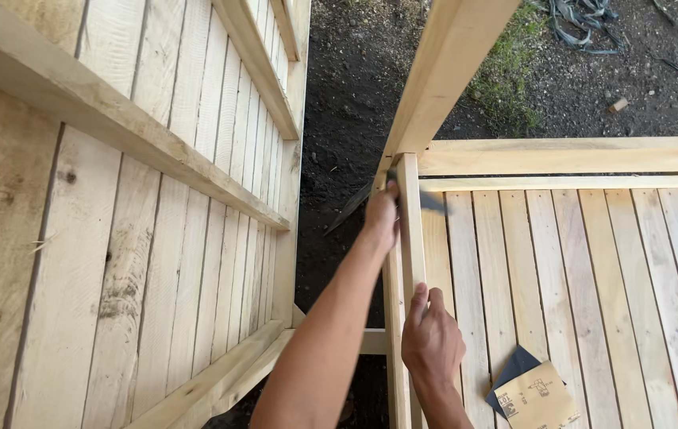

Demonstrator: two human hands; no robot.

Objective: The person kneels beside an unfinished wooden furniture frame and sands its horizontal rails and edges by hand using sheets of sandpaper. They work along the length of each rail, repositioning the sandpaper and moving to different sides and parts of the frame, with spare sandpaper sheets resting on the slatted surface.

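Pale, raw-sawn wood under both hands. Left hand (381, 216) reaches forward along the narrow upright pale wooden slat (411, 230), fingers curled and pressed against its upper part; a dark sheet of sandpaper (433, 202) shows just past the slat at that height, apparently pinched under the fingers, though the grip itself is hidden behind the slat. Right hand (432, 340) sits lower on the same slat, fingers closed and thumb laid against its edge, steadying it.

Step in hand, by judgement: sanding the upper stretch of the slat near its joint with the horizontal pale timber rail (569, 156). The next stroke would call for firm pressure along the grain while the lower hand keeps the slat from flexing.

Outward: a spare folded piece of sandpaper, tan backing up with a dark grit corner showing (531, 393), lies on the slatted pale wooden panel (593, 278) just right of the right hand, apart from it. A slanting pale timber post (442, 71) rises from the joint. To the left stands a boarded wooden wall with cross-rails (117, 238). Between the two structures, dark bare soil (347, 95); a patch of grass (506, 79) beyond.

Containers: none in view.
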